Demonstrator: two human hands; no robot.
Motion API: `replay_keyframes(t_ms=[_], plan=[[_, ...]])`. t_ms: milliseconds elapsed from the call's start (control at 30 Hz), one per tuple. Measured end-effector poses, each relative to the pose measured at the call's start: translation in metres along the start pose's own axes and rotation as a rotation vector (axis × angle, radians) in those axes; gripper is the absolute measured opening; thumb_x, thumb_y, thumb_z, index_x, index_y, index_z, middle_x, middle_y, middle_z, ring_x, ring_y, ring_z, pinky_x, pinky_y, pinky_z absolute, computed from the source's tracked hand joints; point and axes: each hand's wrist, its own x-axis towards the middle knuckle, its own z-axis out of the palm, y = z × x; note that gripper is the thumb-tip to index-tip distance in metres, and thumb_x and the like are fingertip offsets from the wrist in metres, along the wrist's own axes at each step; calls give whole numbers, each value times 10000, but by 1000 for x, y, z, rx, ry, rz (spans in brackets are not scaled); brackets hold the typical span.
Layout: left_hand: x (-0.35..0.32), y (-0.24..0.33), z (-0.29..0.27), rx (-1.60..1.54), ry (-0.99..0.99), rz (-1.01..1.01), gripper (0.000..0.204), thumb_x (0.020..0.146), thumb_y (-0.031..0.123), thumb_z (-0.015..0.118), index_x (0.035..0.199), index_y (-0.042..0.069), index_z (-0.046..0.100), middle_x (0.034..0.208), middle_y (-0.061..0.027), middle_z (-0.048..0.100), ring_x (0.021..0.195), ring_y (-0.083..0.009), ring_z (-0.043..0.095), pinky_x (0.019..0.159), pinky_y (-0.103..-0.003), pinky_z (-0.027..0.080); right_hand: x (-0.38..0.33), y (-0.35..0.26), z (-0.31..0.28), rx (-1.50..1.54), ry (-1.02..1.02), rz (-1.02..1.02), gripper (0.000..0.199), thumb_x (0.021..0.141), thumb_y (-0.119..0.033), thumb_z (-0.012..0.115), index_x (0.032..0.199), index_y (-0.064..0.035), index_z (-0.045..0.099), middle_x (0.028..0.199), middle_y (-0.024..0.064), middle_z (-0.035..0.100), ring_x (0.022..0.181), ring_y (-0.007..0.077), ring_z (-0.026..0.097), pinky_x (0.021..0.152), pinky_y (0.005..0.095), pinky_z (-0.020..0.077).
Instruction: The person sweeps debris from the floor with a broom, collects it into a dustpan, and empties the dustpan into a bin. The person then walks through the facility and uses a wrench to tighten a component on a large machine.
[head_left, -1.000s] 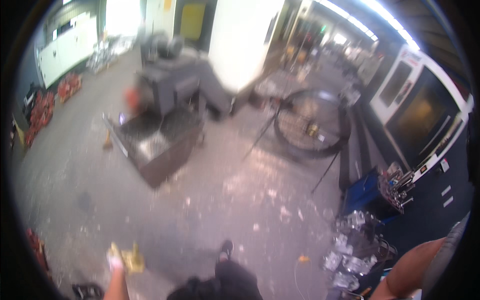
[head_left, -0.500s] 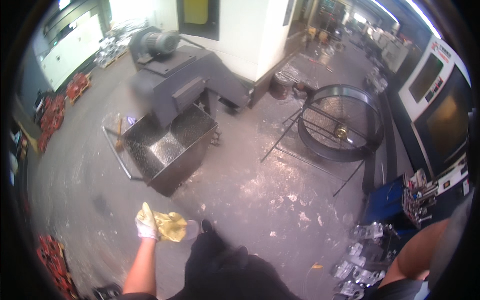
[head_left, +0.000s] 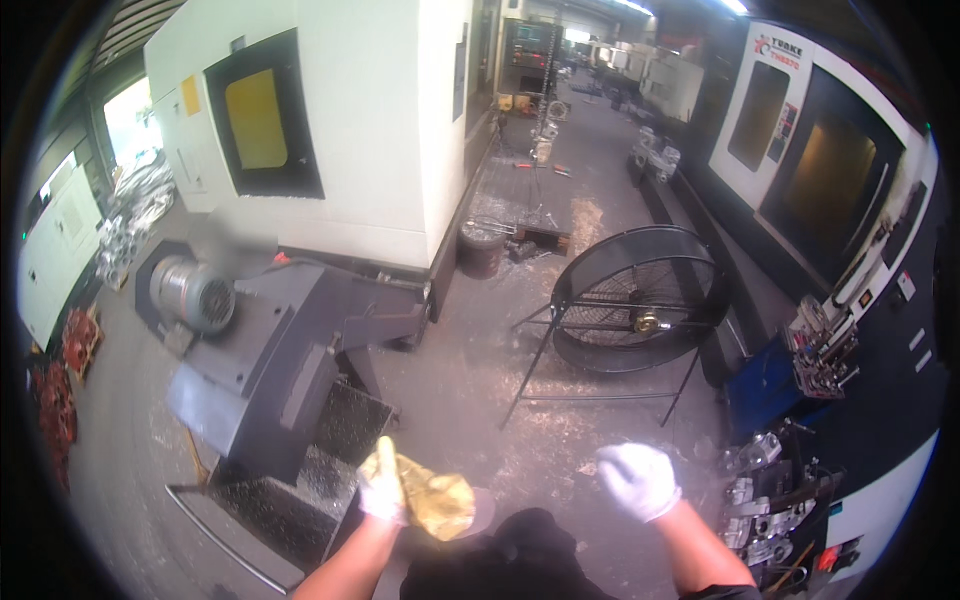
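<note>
My left hand (head_left: 382, 488), in a pale glove, is closed on a crumpled yellow cloth (head_left: 437, 500) that hangs out to its right. A greyish rounded shape behind the cloth is too blurred to name. My right hand (head_left: 638, 482), in a white glove, is held up over the floor to the right. Its fingers look curled in, and whatever they may hold is hidden. Beyond my left hand is a dark metal bin (head_left: 285, 505) with shiny chips inside, under a grey chip conveyor (head_left: 275, 360).
A large round floor fan (head_left: 640, 300) on a tubular stand is ahead to the right. Metal castings (head_left: 765, 525) and a blue cart (head_left: 770, 380) line the right side. White machines (head_left: 360, 130) flank the aisle. A drum (head_left: 481, 250) stands by the left machine.
My view has swung up and to the right, so the fan and machines sit differently. My gloved right hand has come into view. The left still grips the yellow cloth.
</note>
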Motion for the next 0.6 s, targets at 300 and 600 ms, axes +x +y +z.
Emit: replay_keyframes(t_ms=[300,600], plan=[[178,37,185,409,-175,38,532,986,512,477,780,52,648,687,-68,609,683,-187,581,644,-354,480,120,64,164,1463,-61,786,542,880,-169,671,1362,-2,488,1251,126,617,1067,260,645,863,384,545],[357,41,303,252,-115,-107,485,990,480,495,749,77,614,687,-16,610,633,-110,551,581,-315,451,294,182,209,2249,-298,857,479,939,-158,558,1371,12,444,1229,176,600,989,279,667,716,363,607]])
